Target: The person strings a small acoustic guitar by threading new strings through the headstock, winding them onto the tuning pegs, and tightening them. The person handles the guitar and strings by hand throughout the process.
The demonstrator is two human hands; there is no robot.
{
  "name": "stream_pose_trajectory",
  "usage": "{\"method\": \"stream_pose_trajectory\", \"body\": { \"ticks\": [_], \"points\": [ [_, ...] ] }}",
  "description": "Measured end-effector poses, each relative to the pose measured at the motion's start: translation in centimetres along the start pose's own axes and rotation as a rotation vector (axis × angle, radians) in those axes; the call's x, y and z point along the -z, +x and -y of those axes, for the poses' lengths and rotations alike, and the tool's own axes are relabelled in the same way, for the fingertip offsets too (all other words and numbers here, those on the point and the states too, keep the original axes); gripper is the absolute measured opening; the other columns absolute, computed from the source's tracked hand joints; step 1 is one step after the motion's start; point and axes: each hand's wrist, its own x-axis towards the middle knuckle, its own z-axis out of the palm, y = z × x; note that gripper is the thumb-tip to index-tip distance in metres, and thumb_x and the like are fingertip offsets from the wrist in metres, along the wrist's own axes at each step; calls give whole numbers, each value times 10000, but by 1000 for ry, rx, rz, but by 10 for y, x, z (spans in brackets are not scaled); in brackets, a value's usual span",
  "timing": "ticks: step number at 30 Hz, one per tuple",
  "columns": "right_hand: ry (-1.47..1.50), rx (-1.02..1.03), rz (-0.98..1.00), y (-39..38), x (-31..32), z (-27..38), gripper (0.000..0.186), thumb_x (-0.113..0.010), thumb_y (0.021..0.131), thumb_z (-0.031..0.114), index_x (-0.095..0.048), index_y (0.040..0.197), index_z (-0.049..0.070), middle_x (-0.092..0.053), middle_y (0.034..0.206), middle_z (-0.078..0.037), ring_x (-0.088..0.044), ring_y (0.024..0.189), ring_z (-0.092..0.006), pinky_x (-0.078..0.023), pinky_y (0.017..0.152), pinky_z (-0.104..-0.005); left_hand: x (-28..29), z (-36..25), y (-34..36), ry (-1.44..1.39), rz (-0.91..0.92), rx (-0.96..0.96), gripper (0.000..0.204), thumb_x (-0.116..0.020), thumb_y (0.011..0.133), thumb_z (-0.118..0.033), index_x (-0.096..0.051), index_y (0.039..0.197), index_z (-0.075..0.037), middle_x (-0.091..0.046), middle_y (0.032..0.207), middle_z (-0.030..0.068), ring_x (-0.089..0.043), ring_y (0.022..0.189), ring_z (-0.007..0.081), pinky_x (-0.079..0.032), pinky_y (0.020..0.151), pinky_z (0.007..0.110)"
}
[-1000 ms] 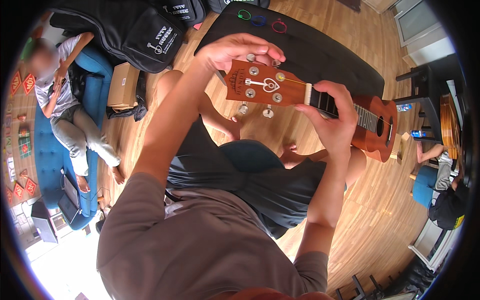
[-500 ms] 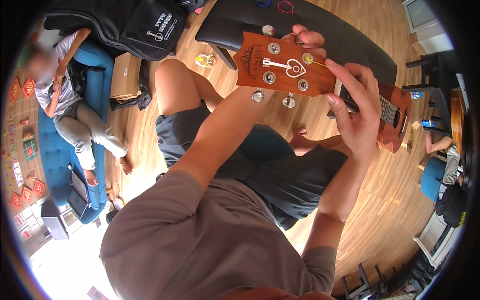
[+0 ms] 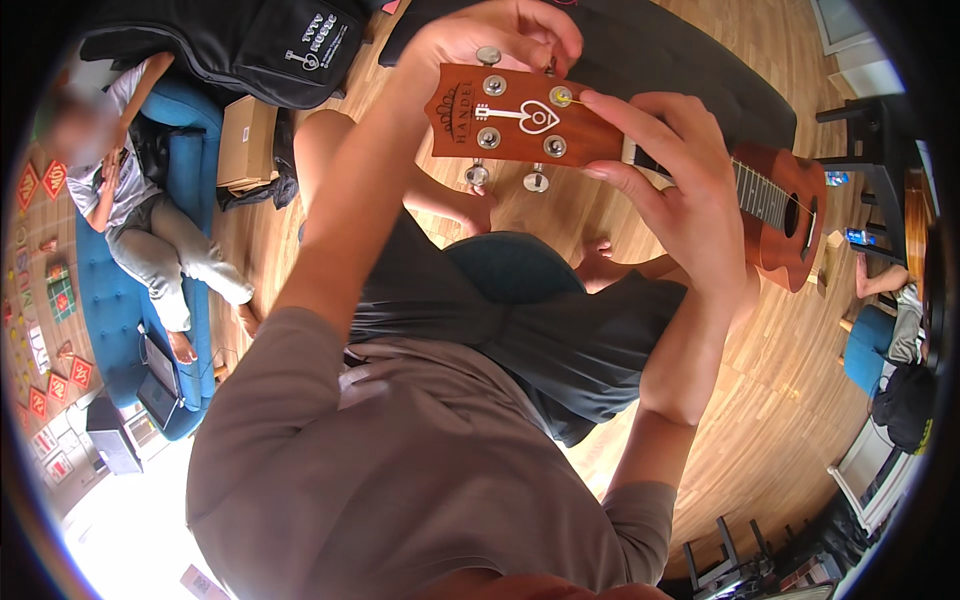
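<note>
black padded surface (image 3: 680, 40) spans the far side; ukulele (image 3: 785, 250) is held up in front of the person, body out past the right hand to the right, headstock (image 3: 515, 120) to the left, face toward camera. change: half a second ago the left hand was mostly behind the headstock, forearm crossing under it; now the left hand (image 3: 490, 35) is over the far edge and the headstock shows further left in view, camera shift maybe part of that. right hand (image 3: 690, 185) stays at the neck. probably puts the work back at the far-side pegs. headstock sits between the hands. left hand loosely curled, fingers by a far-side peg, grip on it cannot be told. right hand half closed around the neck near the nut (image 3: 628, 150), thumb at the near edge, index fingertip beside the yellow string (image 3: 571, 99). near-side tuning knob (image 3: 536, 183) hangs free, untouched.
</note>
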Motion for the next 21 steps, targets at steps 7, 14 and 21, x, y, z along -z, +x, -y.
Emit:
{"method": "stream_pose_trajectory", "body": {
  "ticks": [7, 14, 21],
  "points": [
    [-2, -2, 41, -3, -12, -5, 470, -776, 787, 314, -709, 1243, 220, -611, 949, -62, -580, 854, -272, -484, 779, -391, -18, -47, -5, 595, -21, 143, 265, -795, 889, -177, -732, 1086, -11, -740, 954, 35, -657, 870, 88, -510, 741, 208],
    [-89, -5, 31, 0, 9, -3, 453, -749, 835, 346, -696, 1256, 187, -614, 998, -114, -591, 892, -310, -470, 784, -419, -13, -46, 19, 550, 59, 67, 290, -753, 919, -281, -735, 1086, -46, -738, 941, -4, -644, 823, 63, -519, 701, 241],
    [-36, 45, 61, 23, 20, 12, 470, -742, 859, 342, -673, 1307, 216, -621, 960, -87, -593, 901, -275, -451, 778, -406, -15, 65, 41, -690, 232, -621, 152, -626, 967, -247, -656, 983, -98, -618, 937, 4, -545, 876, 149, -463, 839, 303]
  ]
}}
